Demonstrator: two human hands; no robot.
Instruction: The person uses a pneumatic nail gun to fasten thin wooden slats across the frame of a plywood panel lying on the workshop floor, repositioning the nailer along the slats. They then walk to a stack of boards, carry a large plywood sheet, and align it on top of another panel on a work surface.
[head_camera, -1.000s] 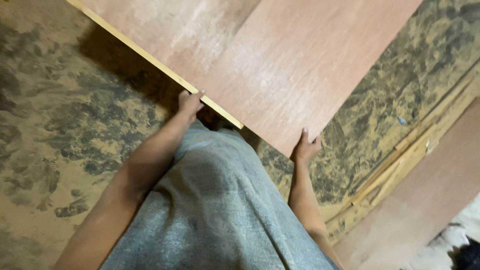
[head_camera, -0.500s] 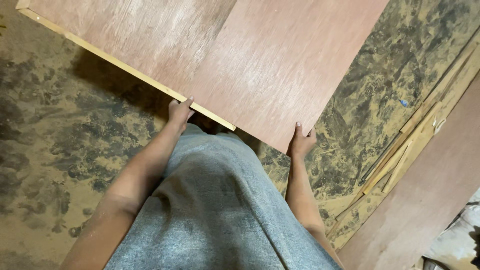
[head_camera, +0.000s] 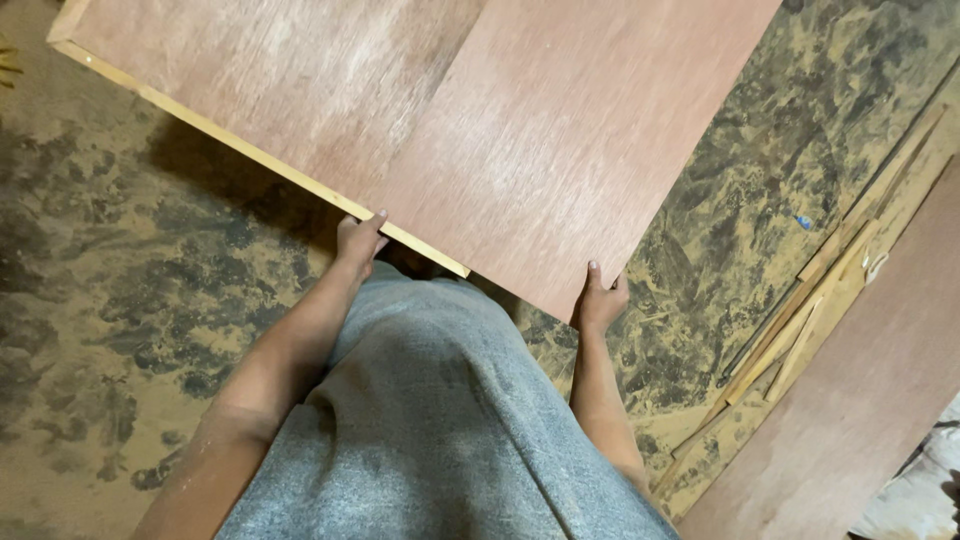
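A large reddish-brown plywood panel (head_camera: 480, 130) with a pale wooden edge strip is held flat in front of me, above the floor. My left hand (head_camera: 358, 243) grips its near edge from below, thumb on the edge strip. My right hand (head_camera: 598, 300) grips the panel's near right corner, thumb on top. My grey shirt (head_camera: 430, 430) fills the lower middle of the view, between my two arms.
The floor (head_camera: 110, 300) is dusty with dark and yellowish sawdust patches. Several thin wooden strips (head_camera: 810, 320) lie on the floor at the right. Another reddish panel (head_camera: 870, 400) lies at the lower right, with pale cloth (head_camera: 920, 490) in the corner.
The panel has shifted left and slightly away in the view, showing its far left corner. Both hands stay on its near edge.
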